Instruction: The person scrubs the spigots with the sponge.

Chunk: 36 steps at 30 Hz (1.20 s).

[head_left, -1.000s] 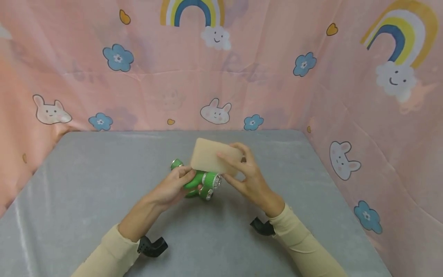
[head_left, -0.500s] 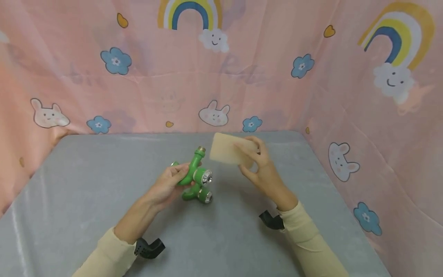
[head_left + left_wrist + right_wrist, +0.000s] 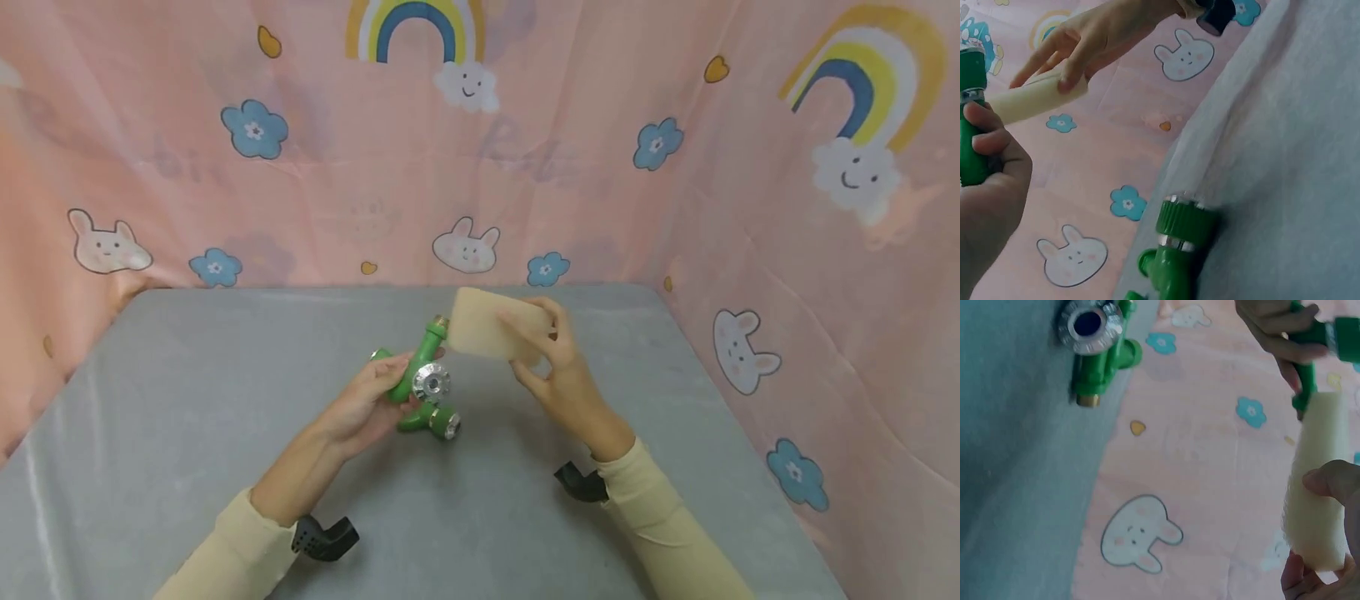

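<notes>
My left hand (image 3: 367, 400) grips a green tap (image 3: 422, 364) with a silver-faced knob and a brass-coloured threaded end, raised above the table. My right hand (image 3: 566, 379) pinches a cream sponge (image 3: 483, 323) between thumb and fingers. The sponge's left edge is right beside the tap's threaded end; whether they touch, I cannot tell. A second green tap (image 3: 431, 421) lies below the held one, and shows in the left wrist view as a green tap with a ribbed knob (image 3: 1188, 222). Behind my left fingers a further green knob (image 3: 380, 355) is partly hidden.
A grey cloth covers the table (image 3: 187, 433). Pink printed curtains (image 3: 315, 192) stand along its back and sides. A black wrist mount (image 3: 326, 537) sits on the left sleeve and another black mount (image 3: 581, 483) on the right.
The sponge has moved off the held tap to the right, then slightly back left to its end. The held tap has turned so its knob's silver face points towards the head camera.
</notes>
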Each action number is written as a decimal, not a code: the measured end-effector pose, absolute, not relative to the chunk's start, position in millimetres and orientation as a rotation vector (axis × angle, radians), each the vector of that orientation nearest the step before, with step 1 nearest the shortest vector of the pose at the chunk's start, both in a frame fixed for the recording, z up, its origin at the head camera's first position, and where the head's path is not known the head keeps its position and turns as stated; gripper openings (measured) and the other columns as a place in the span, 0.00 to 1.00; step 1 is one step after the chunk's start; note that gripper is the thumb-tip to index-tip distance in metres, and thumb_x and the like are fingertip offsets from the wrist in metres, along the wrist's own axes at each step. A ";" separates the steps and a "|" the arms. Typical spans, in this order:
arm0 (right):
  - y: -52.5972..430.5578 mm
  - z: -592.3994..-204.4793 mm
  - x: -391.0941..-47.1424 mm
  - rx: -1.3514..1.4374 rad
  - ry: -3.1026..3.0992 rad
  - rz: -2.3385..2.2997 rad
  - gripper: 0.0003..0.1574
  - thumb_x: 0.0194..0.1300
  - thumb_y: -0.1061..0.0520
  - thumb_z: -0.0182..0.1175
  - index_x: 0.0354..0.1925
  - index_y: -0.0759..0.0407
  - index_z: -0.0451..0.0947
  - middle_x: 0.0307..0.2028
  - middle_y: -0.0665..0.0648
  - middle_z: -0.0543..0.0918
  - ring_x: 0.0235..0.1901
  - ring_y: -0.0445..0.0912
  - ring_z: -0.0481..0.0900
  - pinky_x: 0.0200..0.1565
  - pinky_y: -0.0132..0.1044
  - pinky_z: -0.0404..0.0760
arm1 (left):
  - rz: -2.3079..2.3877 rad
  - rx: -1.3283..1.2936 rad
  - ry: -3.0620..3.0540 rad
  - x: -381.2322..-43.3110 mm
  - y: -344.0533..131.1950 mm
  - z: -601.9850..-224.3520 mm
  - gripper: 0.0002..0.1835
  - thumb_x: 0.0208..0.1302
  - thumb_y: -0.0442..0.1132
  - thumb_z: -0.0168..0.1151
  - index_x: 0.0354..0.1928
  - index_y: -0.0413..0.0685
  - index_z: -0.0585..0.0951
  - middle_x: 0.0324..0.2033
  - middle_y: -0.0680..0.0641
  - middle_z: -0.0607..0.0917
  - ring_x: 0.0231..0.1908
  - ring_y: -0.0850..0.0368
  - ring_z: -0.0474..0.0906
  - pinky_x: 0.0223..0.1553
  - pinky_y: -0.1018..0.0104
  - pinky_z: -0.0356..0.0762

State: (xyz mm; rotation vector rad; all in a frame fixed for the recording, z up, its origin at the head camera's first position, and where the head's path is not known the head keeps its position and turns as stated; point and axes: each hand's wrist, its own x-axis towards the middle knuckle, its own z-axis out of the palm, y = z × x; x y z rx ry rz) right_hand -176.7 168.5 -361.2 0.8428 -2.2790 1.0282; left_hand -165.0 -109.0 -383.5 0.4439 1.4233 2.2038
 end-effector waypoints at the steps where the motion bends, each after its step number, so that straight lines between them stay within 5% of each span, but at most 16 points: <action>1: 170.6 -360.0 -177.5 0.818 -2.270 1.056 0.41 0.59 0.73 0.67 0.69 0.56 0.73 0.69 0.69 0.61 0.61 0.61 0.68 0.52 0.49 0.75 | 2.199 0.440 1.462 -165.2 -109.8 -383.3 0.30 0.81 0.45 0.44 0.72 0.28 0.62 0.53 0.59 0.84 0.33 0.67 0.71 0.36 0.77 0.71; 8: 164.0 -356.3 -172.7 0.875 -2.236 1.161 0.41 0.60 0.65 0.68 0.71 0.56 0.71 0.67 0.69 0.67 0.61 0.57 0.71 0.54 0.45 0.78 | 2.011 0.503 1.853 -165.0 -108.9 -379.6 0.25 0.80 0.38 0.48 0.70 0.27 0.66 0.42 0.57 0.86 0.34 0.66 0.79 0.36 0.75 0.74; 15: 161.9 -355.8 -172.8 0.838 -2.403 1.034 0.37 0.61 0.67 0.69 0.68 0.54 0.75 0.66 0.69 0.65 0.57 0.61 0.71 0.49 0.54 0.82 | 1.850 0.559 2.240 -163.4 -106.3 -374.3 0.21 0.75 0.34 0.53 0.64 0.28 0.74 0.48 0.33 0.86 0.34 0.61 0.81 0.36 0.70 0.78; 23: 165.8 -349.2 -173.2 0.754 -2.312 1.131 0.37 0.60 0.66 0.69 0.68 0.57 0.75 0.64 0.69 0.67 0.49 0.54 0.70 0.42 0.37 0.73 | 1.768 0.508 2.628 -163.4 -104.7 -374.0 0.17 0.67 0.34 0.65 0.57 0.37 0.83 0.40 0.38 0.87 0.29 0.59 0.75 0.25 0.72 0.74; 27: 149.5 -353.1 -161.4 0.925 -2.363 1.131 0.36 0.62 0.63 0.69 0.68 0.54 0.75 0.65 0.67 0.67 0.56 0.57 0.73 0.48 0.42 0.82 | 1.721 0.548 2.807 -159.4 -101.1 -376.6 0.17 0.62 0.34 0.72 0.53 0.38 0.85 0.44 0.39 0.90 0.41 0.49 0.85 0.42 0.58 0.86; 30: 142.3 -356.4 -157.3 0.940 -2.431 1.064 0.36 0.62 0.62 0.69 0.68 0.52 0.75 0.65 0.68 0.67 0.59 0.60 0.73 0.48 0.48 0.85 | 1.666 0.559 2.926 -156.0 -98.7 -377.7 0.17 0.60 0.34 0.73 0.51 0.38 0.86 0.46 0.40 0.90 0.46 0.46 0.86 0.49 0.52 0.85; 36: 152.0 -359.4 -165.0 0.720 -2.498 1.012 0.36 0.61 0.65 0.69 0.67 0.55 0.76 0.65 0.71 0.66 0.53 0.59 0.72 0.44 0.50 0.83 | 1.583 0.533 3.012 -154.9 -98.5 -379.4 0.15 0.63 0.33 0.70 0.52 0.42 0.86 0.40 0.40 0.90 0.29 0.56 0.76 0.25 0.72 0.76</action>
